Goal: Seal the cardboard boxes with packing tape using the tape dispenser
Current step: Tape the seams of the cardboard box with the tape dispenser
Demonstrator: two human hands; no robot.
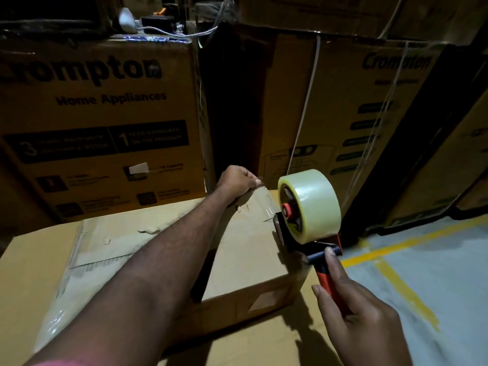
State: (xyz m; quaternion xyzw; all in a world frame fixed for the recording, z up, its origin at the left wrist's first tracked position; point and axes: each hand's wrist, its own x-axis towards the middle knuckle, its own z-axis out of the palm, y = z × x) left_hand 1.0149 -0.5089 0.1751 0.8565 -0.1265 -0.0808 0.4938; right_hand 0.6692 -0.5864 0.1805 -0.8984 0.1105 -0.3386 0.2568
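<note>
Pinched the loose tape end (pixel 260 199) in the left hand (pixel 239 182) at the far edge of the cardboard box (pixel 237 260), likely to pull it taut before sticking. Curled the right hand (pixel 353 320) round the handle of the tape dispenser (pixel 309 231), thumb on top. Parked it at the box's right edge, nose aimed far-left, long axis diagonal, handle toward the body.

Printed cartons (pixel 100 122) behind, grey floor (pixel 435 260) off right.
White object (pixel 126 20) and cables (pixel 169 31) atop the left one; white strap (pixel 307 96) down the right carton (pixel 343 114); yellow lines (pixel 404 289) crossing the floor.
</note>
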